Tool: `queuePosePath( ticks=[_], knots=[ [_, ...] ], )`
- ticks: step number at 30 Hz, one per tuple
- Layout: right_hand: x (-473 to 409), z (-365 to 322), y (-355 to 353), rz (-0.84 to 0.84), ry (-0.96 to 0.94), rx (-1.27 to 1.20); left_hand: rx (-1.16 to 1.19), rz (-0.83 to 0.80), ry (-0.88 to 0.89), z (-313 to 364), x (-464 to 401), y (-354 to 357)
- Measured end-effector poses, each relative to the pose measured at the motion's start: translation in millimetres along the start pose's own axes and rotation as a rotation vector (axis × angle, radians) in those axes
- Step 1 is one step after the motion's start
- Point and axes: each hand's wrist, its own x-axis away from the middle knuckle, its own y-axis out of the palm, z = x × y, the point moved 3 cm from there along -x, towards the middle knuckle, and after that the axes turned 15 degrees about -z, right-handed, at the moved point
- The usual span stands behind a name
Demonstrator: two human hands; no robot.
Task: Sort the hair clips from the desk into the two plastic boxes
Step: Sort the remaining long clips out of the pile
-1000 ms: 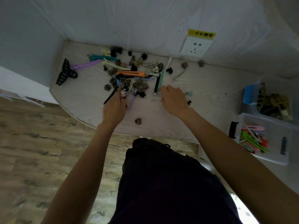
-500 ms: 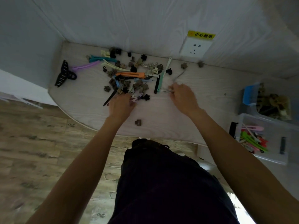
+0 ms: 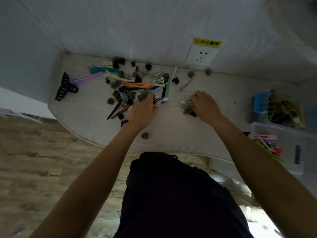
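— Two hands over the desk (image 3: 171, 127); what has each got?
— Left hand (image 3: 143, 111) sits at the near edge of the clip pile (image 3: 135, 86), fingers curled down onto a pale lilac clip (image 3: 162, 101) that sticks out past them. Right hand (image 3: 205, 107) is just right of the pile, fingers bunched on a small cluster: a mint clip (image 3: 186, 105) and a brown claw (image 3: 187, 111) under it.
— Lifted or resting?
— Cannot tell; both clusters look to be touching the desk.
— Where's the rest?
— Most clips lie heaped toward the back edge, middle of the desk. A big black claw (image 3: 64, 86) sits at the left edge, a lone brown one (image 3: 145, 135) near the front edge.
— And the boxes?
— At the right end: far box (image 3: 253, 114) holds brown and black claws, near box (image 3: 291, 162) holds long coloured clips.
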Motion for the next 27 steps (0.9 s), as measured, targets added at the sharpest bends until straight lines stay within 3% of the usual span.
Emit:
queuePosePath(
  ticks=[6,11,17,22,25,27],
  knots=[
    [-0.6,9.5,-0.3,0.061,0.092,-0.006,-0.015,0.054,0.088,50.5,-55.0,-21.1],
    [-3.6,22.0,-3.4,0.061,0.201,0.015,-0.234,-0.100,0.035,82.0,-114.9,-13.9],
    [7.4,37.8,-1.1,0.141,0.350,-0.345,-0.365,-0.154,0.019,79.5,-135.0,-12.0],
    [48.5,37.4,-13.1,0.254,0.376,-0.675,-0.185,-0.087,0.092,86.6,-102.2,-20.5],
    [103.4,45.8,-22.2,0.544,0.386,-0.503,-0.003,0.035,0.236,106.1,-64.7,-24.0],
    [146.9,57.4,-17.6,0.639,0.465,-0.369,0.120,0.040,0.361,125.3,-44.7,-20.7]
  ],
)
